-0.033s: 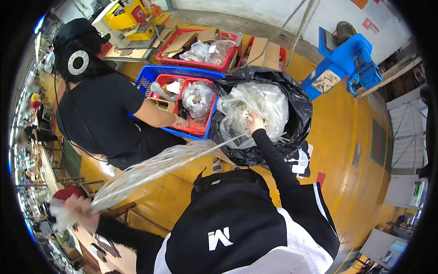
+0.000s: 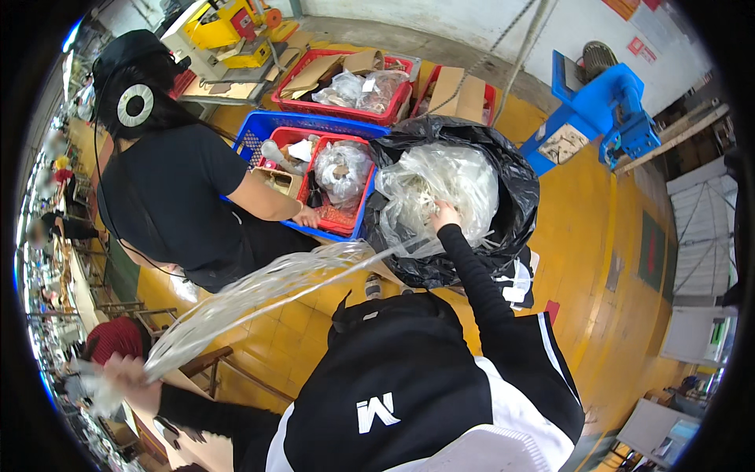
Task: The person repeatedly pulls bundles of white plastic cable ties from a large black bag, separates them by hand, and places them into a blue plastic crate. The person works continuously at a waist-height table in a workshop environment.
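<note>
My left hand (image 2: 132, 383), out at the lower left and smeared by motion, is closed on one end of a long bundle of translucent white plastic strips (image 2: 252, 291). The bundle stretches slack through the air to a clear plastic bag (image 2: 472, 175) in the middle. That bag, with more pale strips in it, sits inside a large open black garbage bag (image 2: 519, 181). My right hand (image 2: 446, 215) reaches into the clear bag with fingers curled down among the strips. What its fingertips grip is hidden.
Beside me at left, a person in black (image 2: 177, 197) rests a hand on a blue crate (image 2: 275, 119) holding red baskets. Behind are red crates (image 2: 338, 110) with cardboard and bagged pieces. A blue machine (image 2: 582, 102) stands at right; a wooden stool (image 2: 236, 370) is near my left arm.
My left hand has moved slightly down and left, with the strips. My right hand has shifted a little right and down within the bag. The other person's hand has moved slightly left.
</note>
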### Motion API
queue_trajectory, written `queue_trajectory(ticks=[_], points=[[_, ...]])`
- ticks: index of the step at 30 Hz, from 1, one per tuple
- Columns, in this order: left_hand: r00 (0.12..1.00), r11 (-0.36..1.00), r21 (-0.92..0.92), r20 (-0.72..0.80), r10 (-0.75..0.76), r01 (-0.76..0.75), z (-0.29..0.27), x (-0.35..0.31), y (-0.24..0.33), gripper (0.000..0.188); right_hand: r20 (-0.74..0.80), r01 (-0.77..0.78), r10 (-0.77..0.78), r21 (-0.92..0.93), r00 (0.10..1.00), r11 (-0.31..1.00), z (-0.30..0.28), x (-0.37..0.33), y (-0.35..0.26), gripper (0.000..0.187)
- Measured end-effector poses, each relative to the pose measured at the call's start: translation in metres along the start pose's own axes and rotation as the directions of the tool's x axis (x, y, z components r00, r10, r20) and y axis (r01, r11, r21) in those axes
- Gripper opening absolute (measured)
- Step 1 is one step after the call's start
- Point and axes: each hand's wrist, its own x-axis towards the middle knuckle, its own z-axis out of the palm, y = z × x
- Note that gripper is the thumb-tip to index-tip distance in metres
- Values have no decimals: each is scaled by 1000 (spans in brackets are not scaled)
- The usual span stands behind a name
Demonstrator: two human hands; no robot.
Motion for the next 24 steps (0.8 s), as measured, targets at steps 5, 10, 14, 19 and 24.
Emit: queue_trajectory(ticks=[5,10,14,19,24], points=[[632,699,624,-392,668,-351,-75,-81,133,17,84,-34,43,-110,996,993,17,8,31,24],[445,585,787,-460,768,-196,-72,-106,142,21,-34,66,-66,5,997,998,-7,3,-11,12],[739,818,566,-506,446,-106,-32,-64,26,26,-181,276,-231,291,956,916,-64,-7,-88,7],[973,911,357,24,-230,207,153,-34,-195,32,-336,632,-559,166,758,757,-140,-42,-178,14],[723,886,401,538,-434,233,267,-89,-303,34,-291,766,-713,137,637,628,-187,-87,-229,18]])
